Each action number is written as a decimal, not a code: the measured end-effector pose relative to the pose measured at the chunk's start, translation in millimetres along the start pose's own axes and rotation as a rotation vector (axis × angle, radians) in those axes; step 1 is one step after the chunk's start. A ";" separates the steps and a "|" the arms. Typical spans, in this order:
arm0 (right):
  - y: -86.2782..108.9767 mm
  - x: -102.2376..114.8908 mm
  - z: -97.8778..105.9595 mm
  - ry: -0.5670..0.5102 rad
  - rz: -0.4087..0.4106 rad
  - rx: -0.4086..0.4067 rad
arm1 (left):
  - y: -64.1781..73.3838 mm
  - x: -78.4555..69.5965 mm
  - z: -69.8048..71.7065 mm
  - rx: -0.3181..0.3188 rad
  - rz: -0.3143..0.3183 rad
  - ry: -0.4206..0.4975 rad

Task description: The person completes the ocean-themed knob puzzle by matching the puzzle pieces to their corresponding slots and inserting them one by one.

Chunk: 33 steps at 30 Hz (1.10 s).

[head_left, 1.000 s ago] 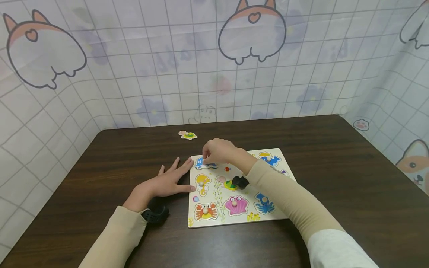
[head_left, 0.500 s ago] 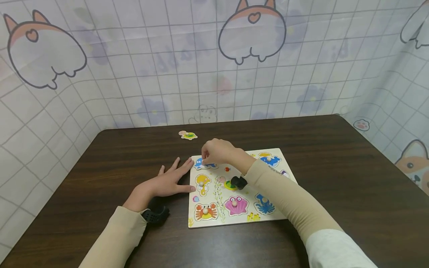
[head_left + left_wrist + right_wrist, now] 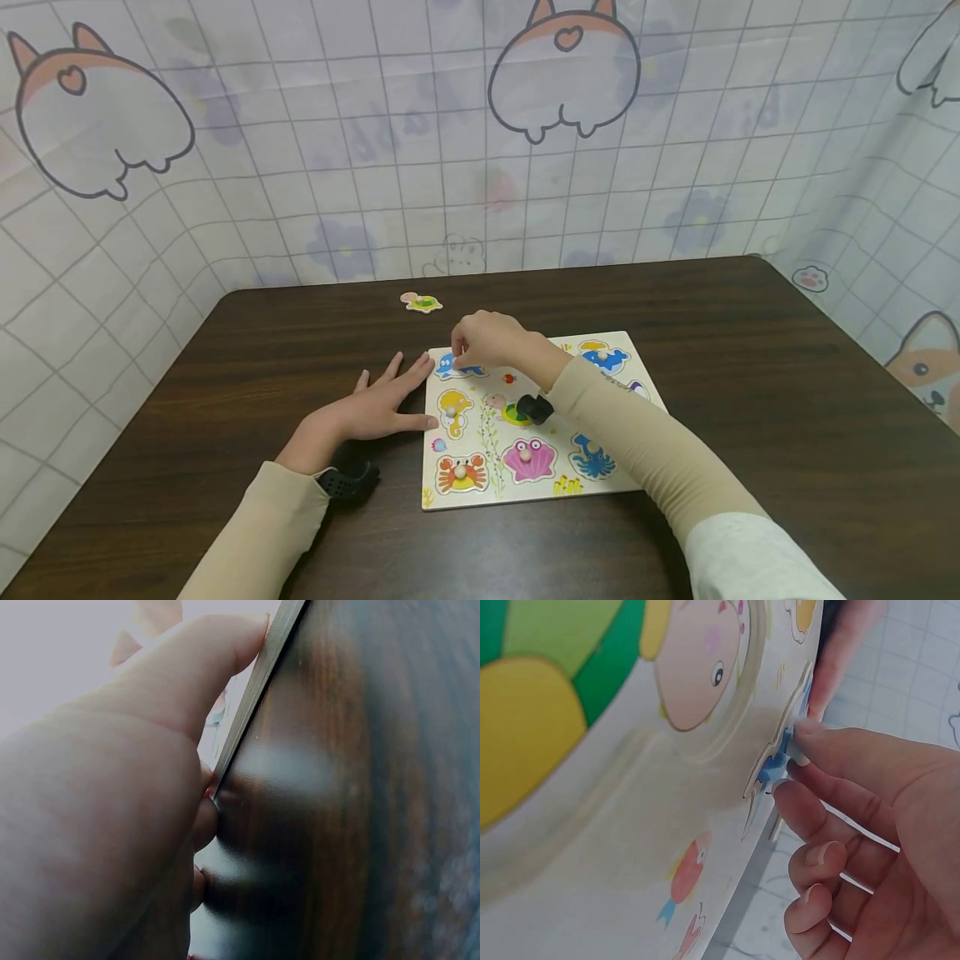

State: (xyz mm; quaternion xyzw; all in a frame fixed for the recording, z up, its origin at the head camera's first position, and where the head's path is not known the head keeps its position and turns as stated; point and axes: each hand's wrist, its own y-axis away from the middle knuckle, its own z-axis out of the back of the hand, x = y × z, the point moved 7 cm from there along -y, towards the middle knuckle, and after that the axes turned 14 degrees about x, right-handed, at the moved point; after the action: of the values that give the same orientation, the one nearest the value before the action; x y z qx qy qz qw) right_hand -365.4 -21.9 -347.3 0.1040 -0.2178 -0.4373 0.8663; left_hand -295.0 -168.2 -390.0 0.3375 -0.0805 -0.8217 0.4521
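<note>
Between thumb and index finger, my right hand [image 3: 487,340] pinches the knob of a blue sea-animal puzzle piece [image 3: 446,367] at the far left corner of the white puzzle board [image 3: 517,493]. In the right wrist view, the blue piece [image 3: 774,766] lies at its matching outline; whether it is fully seated I cannot tell. My left hand [image 3: 371,412] rests at the board's left edge, fingers spread, with fingertips and thumb touching it. On the table behind the board lies a loose turtle piece [image 3: 422,302]. The board's turtle recess [image 3: 513,413] is partly hidden by my right wrist's camera.
Knobbed pieces sit in the board: a seahorse [image 3: 453,413], a crab [image 3: 461,474], a pink shell [image 3: 528,460], a blue octopus [image 3: 592,457] and a whale [image 3: 606,359]. My right sleeve covers the board's right part. Patterned cloth [image 3: 420,167] hangs behind the dark table [image 3: 750,400].
My right hand has shifted very slightly left with the blue piece, then stays still. The left hand and the loose turtle piece have not visibly moved.
</note>
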 end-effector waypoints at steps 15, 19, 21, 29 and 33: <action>1.9 -1.2 -1.4 -0.023 0.016 0.008 | 1.2 0.4 -0.3 -0.003 -0.002 0.007; 2.8 -2.9 -0.7 -0.021 0.024 0.015 | 0.7 1.2 0.0 -0.001 0.001 0.005; 2.7 -3.9 -0.2 -0.019 0.028 0.017 | 0.6 1.4 0.0 0.000 0.003 0.002; 3.6 -5.2 11.3 -0.053 0.057 -0.021 | 0.9 1.4 0.1 -0.003 -0.002 0.008; 3.0 -5.4 18.8 -0.051 0.063 -0.038 | 0.5 1.2 0.4 0.000 0.007 0.003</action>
State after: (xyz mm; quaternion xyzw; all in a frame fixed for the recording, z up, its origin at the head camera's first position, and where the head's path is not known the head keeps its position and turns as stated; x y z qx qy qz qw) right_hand -374.9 -15.5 -331.2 0.0696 -0.2346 -0.4162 0.8757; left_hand -295.3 -169.6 -390.0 0.3387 -0.0810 -0.8195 0.4551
